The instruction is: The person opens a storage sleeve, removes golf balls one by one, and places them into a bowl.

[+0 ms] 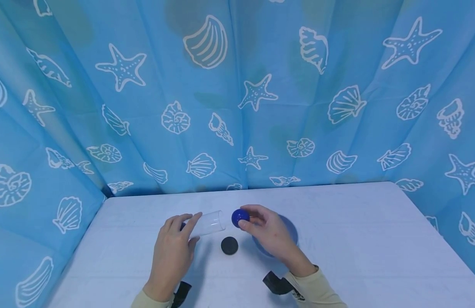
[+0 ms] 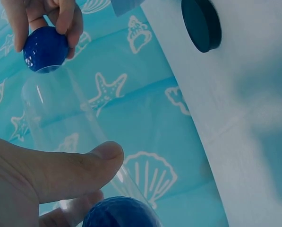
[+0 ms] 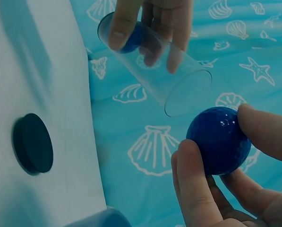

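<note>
My left hand (image 1: 173, 244) grips a clear cylindrical tube (image 1: 210, 223), tilted with its open mouth toward the right. Inside, at the tube's far end by the fingers, sits one dark blue ball (image 2: 119, 213). My right hand (image 1: 269, 231) pinches a second blue ball (image 1: 240, 218) between thumb and fingertips; its dimpled surface, like a golf ball's, shows in the right wrist view (image 3: 218, 140). This ball is close in front of the tube's mouth. Below the two hands, a round black lid (image 1: 229, 245) lies flat on the table.
A blue bowl (image 1: 293, 231) stands on the white table (image 1: 376, 239), partly hidden behind my right hand. Beyond the table's back edge hangs a blue curtain (image 1: 256, 128) printed with white shells and starfish, which also runs along both sides.
</note>
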The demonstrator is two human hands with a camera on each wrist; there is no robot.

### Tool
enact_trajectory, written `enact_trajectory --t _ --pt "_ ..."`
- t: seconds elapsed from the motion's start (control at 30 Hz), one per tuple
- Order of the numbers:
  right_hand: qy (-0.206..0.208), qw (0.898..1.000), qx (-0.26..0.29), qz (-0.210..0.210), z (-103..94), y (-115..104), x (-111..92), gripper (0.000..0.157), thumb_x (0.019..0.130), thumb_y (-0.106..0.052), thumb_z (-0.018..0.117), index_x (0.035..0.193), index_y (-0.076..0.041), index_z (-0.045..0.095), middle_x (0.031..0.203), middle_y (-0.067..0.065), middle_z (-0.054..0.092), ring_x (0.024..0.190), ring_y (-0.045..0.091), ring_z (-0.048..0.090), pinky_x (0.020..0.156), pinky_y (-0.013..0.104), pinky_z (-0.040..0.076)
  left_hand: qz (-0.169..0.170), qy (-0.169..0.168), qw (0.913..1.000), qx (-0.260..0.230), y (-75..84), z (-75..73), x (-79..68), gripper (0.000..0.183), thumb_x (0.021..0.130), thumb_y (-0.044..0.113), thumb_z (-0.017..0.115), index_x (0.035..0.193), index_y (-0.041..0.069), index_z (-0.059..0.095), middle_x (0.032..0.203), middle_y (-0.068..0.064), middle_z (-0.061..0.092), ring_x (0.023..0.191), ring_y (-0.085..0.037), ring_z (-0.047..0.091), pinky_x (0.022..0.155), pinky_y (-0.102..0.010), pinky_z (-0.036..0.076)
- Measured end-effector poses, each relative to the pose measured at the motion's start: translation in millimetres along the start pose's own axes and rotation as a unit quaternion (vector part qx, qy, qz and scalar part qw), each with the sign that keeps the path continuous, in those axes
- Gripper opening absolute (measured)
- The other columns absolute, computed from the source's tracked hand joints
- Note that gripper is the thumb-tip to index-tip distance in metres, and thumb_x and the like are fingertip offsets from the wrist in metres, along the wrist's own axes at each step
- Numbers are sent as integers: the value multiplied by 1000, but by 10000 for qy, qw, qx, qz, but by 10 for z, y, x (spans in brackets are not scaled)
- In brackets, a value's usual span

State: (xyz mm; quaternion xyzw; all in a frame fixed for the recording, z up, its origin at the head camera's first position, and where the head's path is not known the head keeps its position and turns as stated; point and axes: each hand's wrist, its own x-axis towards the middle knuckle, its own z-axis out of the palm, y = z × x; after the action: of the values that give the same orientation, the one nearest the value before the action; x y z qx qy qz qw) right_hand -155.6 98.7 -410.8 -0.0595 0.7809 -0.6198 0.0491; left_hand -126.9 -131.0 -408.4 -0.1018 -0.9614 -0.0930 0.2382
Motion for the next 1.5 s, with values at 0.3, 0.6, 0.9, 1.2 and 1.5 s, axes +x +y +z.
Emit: enact_trajectory --t 0.3,0.6,0.9,1.2,1.5 --pt "2 9998 -183 -39 -87 -26 -7 44 92 -32 75 131 -16 64 130 4 64 122 27 59 99 48 53 28 45 10000 12 -16 17 3 66 71 6 92 131 14 67 119 -15 67 112 -35 60 100 -50 50" --pt "-118 9987 -491 -22 -174 -9 11 45 92 -32 75 133 -18 63 135 4 61 125 29 58 103 52 49 -22 3 10000 -17 -18 25 1 66 71 6 92 131 14 67 119 -15 67 112 -35 59 99 -51 50" --pt "-180 9976 -671 -76 -287 -69 7 46 93 -31 74 135 -15 62 136 5 61 125 31 57 101 54 50 -29 -14 10000 -19 -17 22 9 67 71 6 91 132 14 66 120 -15 67 113 -35 59 100 -51 50" --pt "-124 9966 -818 -25 -362 -47 14 48 92 -30 76 135 -16 61 135 6 61 124 31 58 99 53 52 -9 -16 10000 -36 -18 34 6 67 71 6 92 132 14 66 120 -15 67 113 -35 59 100 -51 50" --pt "-208 9944 -1037 85 -410 -34 27 46 90 -28 77 132 -14 63 131 7 63 122 30 60 94 50 55 -78 -6 9999 -94 -22 30 5 66 71 5 91 132 12 66 119 -16 67 114 -36 59 100 -52 50"
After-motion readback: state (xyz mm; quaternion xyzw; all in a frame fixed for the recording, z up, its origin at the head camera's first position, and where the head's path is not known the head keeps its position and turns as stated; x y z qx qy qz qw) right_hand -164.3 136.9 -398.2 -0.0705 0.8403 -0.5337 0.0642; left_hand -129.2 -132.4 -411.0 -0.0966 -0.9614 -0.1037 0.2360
